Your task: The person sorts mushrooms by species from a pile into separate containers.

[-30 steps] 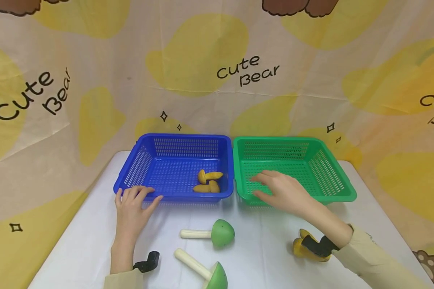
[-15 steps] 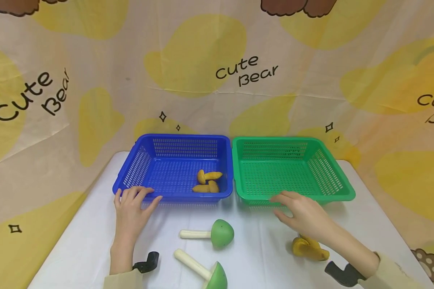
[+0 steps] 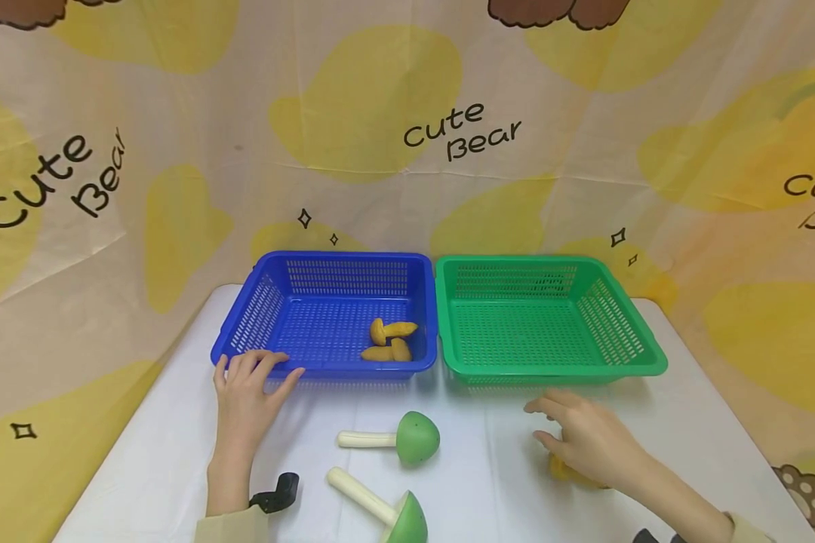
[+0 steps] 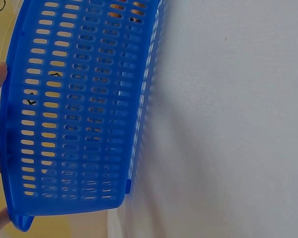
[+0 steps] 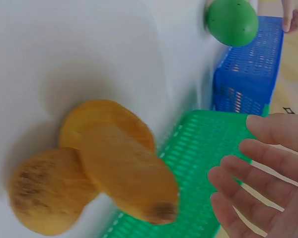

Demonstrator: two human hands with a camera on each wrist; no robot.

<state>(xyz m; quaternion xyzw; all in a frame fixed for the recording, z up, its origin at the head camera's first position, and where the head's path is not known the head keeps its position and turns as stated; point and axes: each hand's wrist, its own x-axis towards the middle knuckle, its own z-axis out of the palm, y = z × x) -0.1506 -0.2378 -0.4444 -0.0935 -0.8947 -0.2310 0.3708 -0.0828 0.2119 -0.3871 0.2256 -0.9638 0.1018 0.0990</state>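
My left hand (image 3: 247, 392) grips the blue basket (image 3: 342, 373) by its near rim, towards the outer corner, thumb against the outside edge and the other fingers over it. My right hand (image 3: 587, 434) holds nothing: its fingers are a little spread and loosely bent, raised above the cloth (image 3: 475, 483). Beneath it lie the loose mushrooms (image 5: 104, 163), yellow ones bunched against each other; from my head view the hand covers most of them, but from my right wrist I see a stout stem across a broad cap and a rounded, dark-patched end beside it. My fingers are clear of them. Beyond my right hand stands the green basket (image 3: 516, 332), close against the blue one. Inside the blue basket, to the right of my left hand, lie two more yellow ones: the far mushroom (image 3: 395, 330), cap towards that hand, and just beside it the near mushroom (image 3: 389, 352), cap turned away from it. Between my hands the upper green mushroom (image 3: 417, 438) points its pale stem towards my left; closer to my body, the lower green mushroom (image 3: 407, 519) slants, its cap cut off by the view's edge. A black mount (image 3: 278, 493) sits beside my left wrist.
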